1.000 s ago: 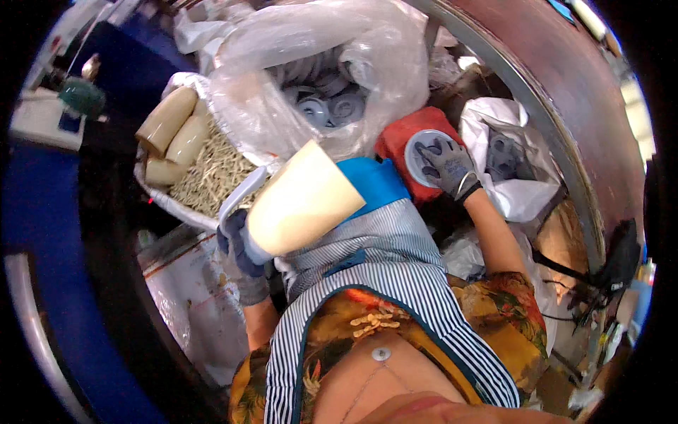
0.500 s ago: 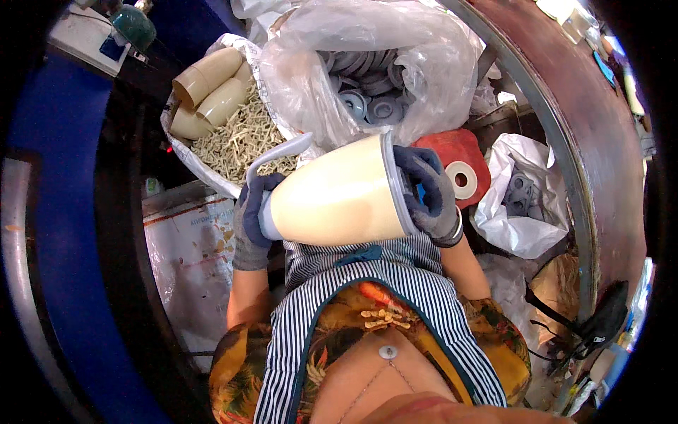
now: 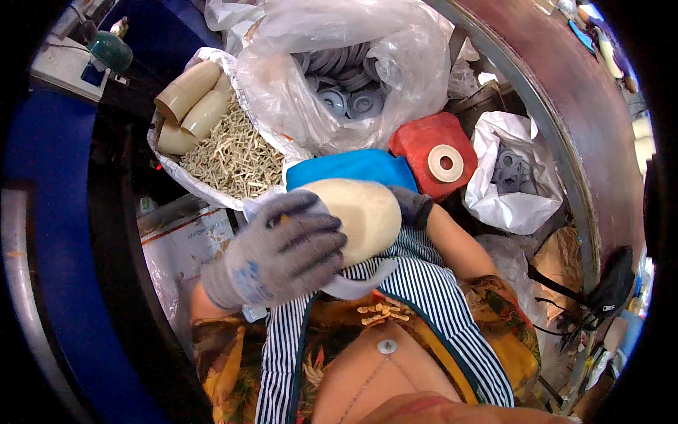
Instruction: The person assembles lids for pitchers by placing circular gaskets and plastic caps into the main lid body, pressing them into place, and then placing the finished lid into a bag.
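A cream plastic jug shell with a pale grey handle is held over my lap, its rounded cream side facing up. My left hand, in a grey knit glove, lies across the grey end of the shell with its fingers curved over it. My right hand, in a dark glove, grips the shell's other end; most of its fingers are hidden behind the shell. Just beyond the shell lies a bright blue padded piece. Beside it a red pad carries a cream ring.
At the far left, a white sack holds cream shells and many small beige pegs. A clear plastic bag contains grey discs. Grey parts sit in a white bag. A metal-edged table curves along the right.
The shell has turned from lying sideways, its handle swinging toward me. My left hand has moved over its grey end. The blue piece has come into view, and the head view has shifted slightly.
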The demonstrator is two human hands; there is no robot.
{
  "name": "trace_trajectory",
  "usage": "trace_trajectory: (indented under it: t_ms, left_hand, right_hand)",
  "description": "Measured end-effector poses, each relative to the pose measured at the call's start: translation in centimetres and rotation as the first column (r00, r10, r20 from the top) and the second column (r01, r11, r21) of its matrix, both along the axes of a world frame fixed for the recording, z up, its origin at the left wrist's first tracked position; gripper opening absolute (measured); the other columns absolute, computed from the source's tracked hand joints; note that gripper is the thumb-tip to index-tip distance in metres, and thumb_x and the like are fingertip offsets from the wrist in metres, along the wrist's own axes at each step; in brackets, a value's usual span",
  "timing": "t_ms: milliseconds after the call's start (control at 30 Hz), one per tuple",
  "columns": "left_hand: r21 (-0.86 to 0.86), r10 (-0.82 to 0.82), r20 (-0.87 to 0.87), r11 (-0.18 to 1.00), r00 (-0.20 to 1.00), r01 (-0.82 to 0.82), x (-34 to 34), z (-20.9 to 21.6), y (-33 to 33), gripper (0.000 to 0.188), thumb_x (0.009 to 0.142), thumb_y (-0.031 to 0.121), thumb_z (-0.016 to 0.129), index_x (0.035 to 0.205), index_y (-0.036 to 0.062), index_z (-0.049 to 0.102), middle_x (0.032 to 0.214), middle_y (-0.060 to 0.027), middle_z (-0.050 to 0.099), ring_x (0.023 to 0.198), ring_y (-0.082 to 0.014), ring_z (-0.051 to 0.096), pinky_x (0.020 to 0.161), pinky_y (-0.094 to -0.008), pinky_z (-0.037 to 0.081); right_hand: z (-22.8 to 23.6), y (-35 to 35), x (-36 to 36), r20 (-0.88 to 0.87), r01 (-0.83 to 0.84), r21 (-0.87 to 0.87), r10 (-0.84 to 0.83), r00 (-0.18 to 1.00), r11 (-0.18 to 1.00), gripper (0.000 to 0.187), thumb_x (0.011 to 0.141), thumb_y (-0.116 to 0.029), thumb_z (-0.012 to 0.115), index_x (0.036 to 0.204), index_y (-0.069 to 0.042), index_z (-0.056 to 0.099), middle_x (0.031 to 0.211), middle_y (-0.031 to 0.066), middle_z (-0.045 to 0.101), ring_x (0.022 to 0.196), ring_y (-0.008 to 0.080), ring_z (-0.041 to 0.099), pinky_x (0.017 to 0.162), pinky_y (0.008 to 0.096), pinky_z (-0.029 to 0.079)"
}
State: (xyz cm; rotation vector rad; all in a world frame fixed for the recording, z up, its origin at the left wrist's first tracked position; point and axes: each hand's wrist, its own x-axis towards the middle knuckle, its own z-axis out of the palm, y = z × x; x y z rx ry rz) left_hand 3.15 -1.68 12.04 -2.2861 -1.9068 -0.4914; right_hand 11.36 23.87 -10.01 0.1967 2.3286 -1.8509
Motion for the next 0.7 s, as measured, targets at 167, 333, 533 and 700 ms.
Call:
trace_trajectory:
  t_ms: [167,333,533,700]
  left_hand:
    - [-0.011,0.174,-0.059,0.985,0.983,-0.175,-2.8,3.1,4.4,0.036,0.066,0.024,0.070,0.098,0.0083,0.063,0.106,-0.0086,0.062,0.106,-0.0319,0.060,0.099,-0.0500,0.044]
    - [0.376,-0.097,-0.098,0.918,0.991,0.127,-0.3,4.3,14.2,0.058,0.071,0.030,0.077,0.120,0.0040,0.061,0.124,-0.0138,0.059,0.119,-0.0325,0.055,0.105,-0.0461,0.040]
    - [0.358,0.027,0.641,0.874,0.767,-0.329,-6.0,-6.2,13.2,0.045,0.092,0.006,0.061,0.134,-0.0037,0.051,0.133,-0.0167,0.056,0.125,-0.0235,0.051,0.107,-0.0342,0.036]
    - [-0.122,0.311,0.814,0.918,0.491,-0.378,-9.9,-18.0,12.6,0.035,0.101,0.016,0.052,0.130,-0.0014,0.056,0.130,-0.0114,0.060,0.120,-0.0187,0.054,0.105,-0.0321,0.039]
  right_hand:
    - [9.4,1.1,5.1,-0.489,0.280,-0.080,-0.283,0.825,0.956,0.047,0.084,-0.033,0.069,0.117,-0.001,0.059,0.108,0.0126,0.062,0.105,0.0285,0.061,0.095,0.0386,0.047]
    - [14.1,3.2,13.6,-0.836,0.742,0.261,-0.240,0.494,0.617,0.056,0.075,-0.035,0.075,0.117,-0.002,0.059,0.107,0.0121,0.064,0.100,0.0301,0.060,0.092,0.0449,0.046]
    - [17.7,15.6,25.1,-0.867,0.966,-0.225,-0.478,-0.139,0.126,0.034,0.098,-0.027,0.053,0.120,-0.001,0.054,0.103,0.0116,0.064,0.092,0.0230,0.061,0.085,0.0370,0.050]
    - [18.3,24.5,24.5,-0.854,0.988,0.017,-0.515,-0.065,-0.153,0.052,0.095,-0.033,0.060,0.132,0.001,0.046,0.118,0.0166,0.059,0.106,0.0234,0.056,0.091,0.0341,0.046]
